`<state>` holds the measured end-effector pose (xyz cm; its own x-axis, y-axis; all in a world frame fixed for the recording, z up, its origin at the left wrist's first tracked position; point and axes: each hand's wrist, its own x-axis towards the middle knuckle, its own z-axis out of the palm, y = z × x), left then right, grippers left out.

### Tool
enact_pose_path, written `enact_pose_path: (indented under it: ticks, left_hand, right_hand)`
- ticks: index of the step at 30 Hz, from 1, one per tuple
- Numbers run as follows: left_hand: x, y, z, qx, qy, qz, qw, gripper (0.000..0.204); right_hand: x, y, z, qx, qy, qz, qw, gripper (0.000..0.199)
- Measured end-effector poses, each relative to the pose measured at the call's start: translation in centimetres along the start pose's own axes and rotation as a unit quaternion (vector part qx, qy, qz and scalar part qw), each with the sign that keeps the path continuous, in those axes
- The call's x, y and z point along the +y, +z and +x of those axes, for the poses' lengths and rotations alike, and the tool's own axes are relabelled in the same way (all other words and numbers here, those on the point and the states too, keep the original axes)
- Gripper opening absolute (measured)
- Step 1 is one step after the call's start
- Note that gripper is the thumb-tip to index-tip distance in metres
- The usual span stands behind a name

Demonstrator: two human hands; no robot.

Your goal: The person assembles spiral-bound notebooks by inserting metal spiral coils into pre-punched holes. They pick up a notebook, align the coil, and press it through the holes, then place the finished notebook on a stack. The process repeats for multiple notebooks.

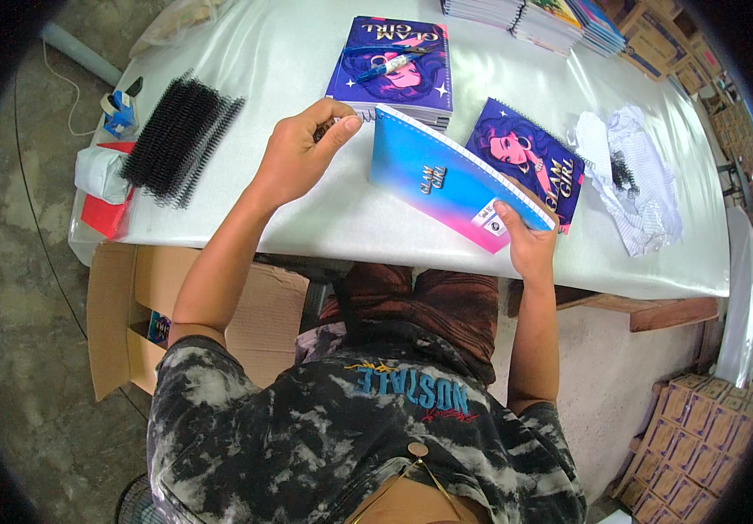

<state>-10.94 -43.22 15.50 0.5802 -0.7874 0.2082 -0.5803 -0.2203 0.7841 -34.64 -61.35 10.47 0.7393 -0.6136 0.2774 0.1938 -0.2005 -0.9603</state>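
A blue-to-pink notebook [433,179] with a punched edge is held tilted above the table. My right hand [532,240] grips its lower right corner, thumb on the cover near a white label. At its upper left corner my left hand [306,144] is closed in a pinch on a black spiral coil [367,114], mostly hidden by the fingers. Just beyond lies a stack of purple notebooks [394,79] with a blue pen [389,66] on top. Another purple spiral notebook [516,148] lies behind the held one, partly covered by it.
Many black spiral coils [180,140] lie in a pile at the left, beside a blue tape dispenser [120,113] and a white bundle [102,172]. Crumpled white cloth [634,175] lies right. More notebooks [551,26] are stacked at the far edge. An open cardboard box [263,319] stands below the table.
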Motion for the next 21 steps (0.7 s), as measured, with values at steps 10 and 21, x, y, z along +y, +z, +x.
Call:
enact_pose_path:
  ticks: [10, 21]
  left_hand:
    - [0.3, -1.5, 1.3, -0.049, -0.067, -0.169, 0.982, 0.022]
    - [1.6, -1.2, 0.3, -0.087, -0.041, -0.112, 0.989, 0.027]
  right_hand:
    - [-0.8, 0.0, -0.3, -0.057, -0.084, -0.050, 0.994, 0.030]
    - [-0.7, 0.5, -0.8, -0.025, -0.042, -0.007, 0.999, 0.028]
